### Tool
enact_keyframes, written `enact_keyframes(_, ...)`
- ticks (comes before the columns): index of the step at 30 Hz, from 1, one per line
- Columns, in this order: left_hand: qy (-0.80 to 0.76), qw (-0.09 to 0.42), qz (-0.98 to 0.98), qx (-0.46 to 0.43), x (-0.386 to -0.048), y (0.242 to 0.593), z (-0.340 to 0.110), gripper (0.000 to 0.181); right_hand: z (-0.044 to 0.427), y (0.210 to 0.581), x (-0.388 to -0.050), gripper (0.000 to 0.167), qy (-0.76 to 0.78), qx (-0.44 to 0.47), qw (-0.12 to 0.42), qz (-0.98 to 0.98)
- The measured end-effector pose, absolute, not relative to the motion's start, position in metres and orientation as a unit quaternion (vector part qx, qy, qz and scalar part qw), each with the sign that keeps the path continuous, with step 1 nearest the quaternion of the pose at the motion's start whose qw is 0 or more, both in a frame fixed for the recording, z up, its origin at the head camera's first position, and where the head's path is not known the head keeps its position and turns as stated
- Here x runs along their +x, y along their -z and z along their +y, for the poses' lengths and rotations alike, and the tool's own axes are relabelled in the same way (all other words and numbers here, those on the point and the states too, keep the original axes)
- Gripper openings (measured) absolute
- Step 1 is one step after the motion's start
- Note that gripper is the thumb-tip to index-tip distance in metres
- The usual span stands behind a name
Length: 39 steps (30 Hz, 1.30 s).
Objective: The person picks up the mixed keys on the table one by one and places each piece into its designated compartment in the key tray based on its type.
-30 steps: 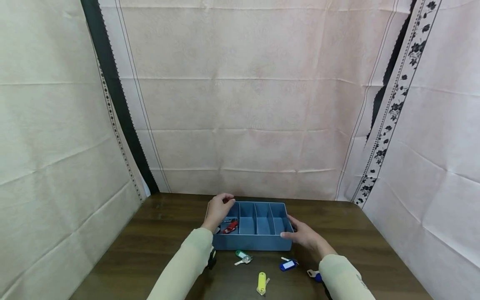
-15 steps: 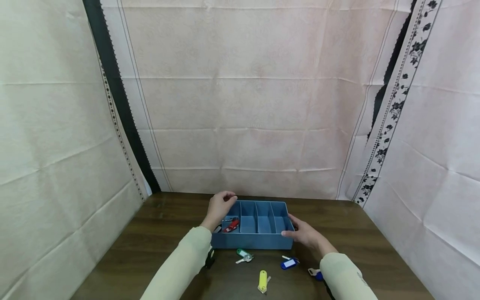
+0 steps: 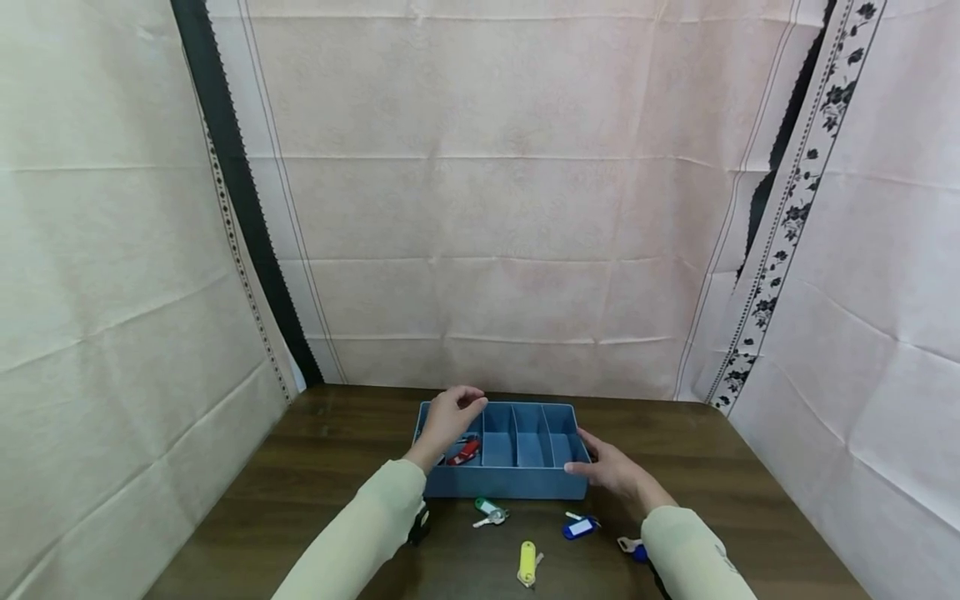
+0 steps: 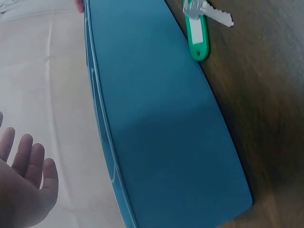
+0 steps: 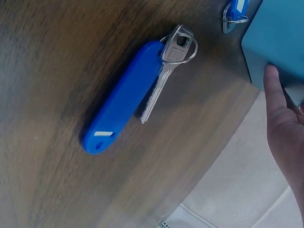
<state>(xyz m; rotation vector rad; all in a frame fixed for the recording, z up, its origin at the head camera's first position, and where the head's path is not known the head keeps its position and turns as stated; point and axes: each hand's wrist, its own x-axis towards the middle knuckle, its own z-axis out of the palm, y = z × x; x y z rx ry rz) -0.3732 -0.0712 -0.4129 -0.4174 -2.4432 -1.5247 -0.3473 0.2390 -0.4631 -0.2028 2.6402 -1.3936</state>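
A blue box (image 3: 510, 482) with dividers stands on the table. My left hand (image 3: 444, 425) hovers over its left part with loosely bent fingers, and I see nothing in it; the left wrist view shows the fingers (image 4: 34, 164) apart from the box. Below this hand, a red piece (image 3: 467, 451), apparently a key tag, lies in a left compartment, partly hidden beside darker small items. My right hand (image 3: 618, 477) holds the box's right front corner, thumb on the front wall and fingers along the side. A key with a green tag (image 4: 197, 40) lies before the box.
In front of the box also lie a yellow key tag (image 3: 527, 560) with a key, a blue key tag (image 3: 580, 527), and another blue key tag (image 5: 126, 97) with a key near the right wrist. Light cloth (image 3: 480, 208) hangs behind the brown table (image 3: 240, 500) and on both sides.
My left hand has shifted a little to the right over the box, uncovering its back left corner. The right hand keeps its hold, and the key tags lie as before.
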Motion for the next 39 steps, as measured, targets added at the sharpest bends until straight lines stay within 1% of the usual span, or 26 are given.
enact_keyframes(9,0.526,0.102,-0.828,-0.167,-0.356,0.406,-0.066,0.025,0.239,0.461,-0.348,0.091,0.470,-0.072,0.080,0.876)
enact_keyframes(11,0.523,0.103,-0.827,-0.179,-0.354,0.407,-0.065,0.026,0.239,0.461,-0.347,0.091,0.468,-0.072,0.079,0.877)
enact_keyframes(20,0.519,0.090,-0.831,-0.180,-0.344,0.408,-0.064,0.032,0.239,0.462,-0.346,0.092,0.467,-0.071,0.080,0.878)
enact_keyframes(26,0.515,0.095,-0.833,-0.177,-0.339,0.408,-0.064,0.030,0.239,0.461,-0.347,0.092,0.461,-0.074,0.075,0.881)
enact_keyframes(33,0.531,0.070,-0.824,-0.186,-0.329,0.409,-0.063,0.026,0.239,0.463,-0.346,0.092,0.466,-0.070,0.078,0.878)
enact_keyframes(39,0.520,0.069,-0.829,-0.193,-0.322,0.412,-0.059,0.026,0.240,0.464,-0.347,0.092,0.469,-0.069,0.076,0.877)
